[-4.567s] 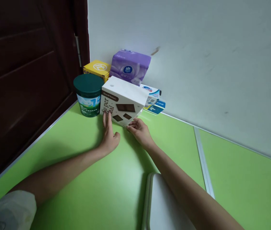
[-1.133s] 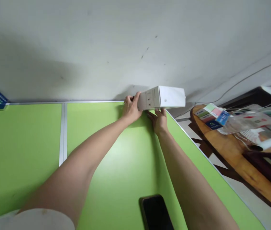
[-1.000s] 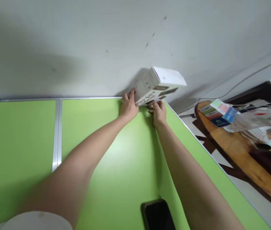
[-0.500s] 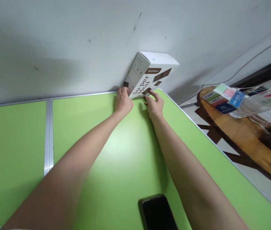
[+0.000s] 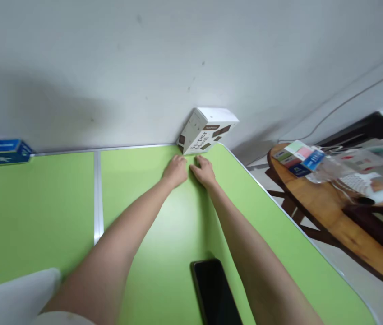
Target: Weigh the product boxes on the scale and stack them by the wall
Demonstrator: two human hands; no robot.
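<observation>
A white carton (image 5: 197,127) printed "Super Meal" stands at the far edge of the green table (image 5: 154,289), close to the wall. My left hand (image 5: 175,170) rests just in front of its lower left corner, fingers loosely bent and holding nothing. Beside it, my right hand (image 5: 205,171) lies near the carton's front bottom edge, thumb apart from the fingers, with nothing in it. A dark smartphone (image 5: 215,293) lies on the table between my forearms.
Blue boxes (image 5: 6,152) sit at the table's far left edge. A white object (image 5: 18,295) shows at lower left. Beyond the right edge, a wooden table (image 5: 326,207) bears a coloured box (image 5: 299,158) and plastic bags (image 5: 363,155). A wall (image 5: 110,72) bounds the back.
Both hands have let go of the carton and drawn back slightly towards me. The carton stays at the far edge. My view has shifted, bringing the blue boxes at left into sight.
</observation>
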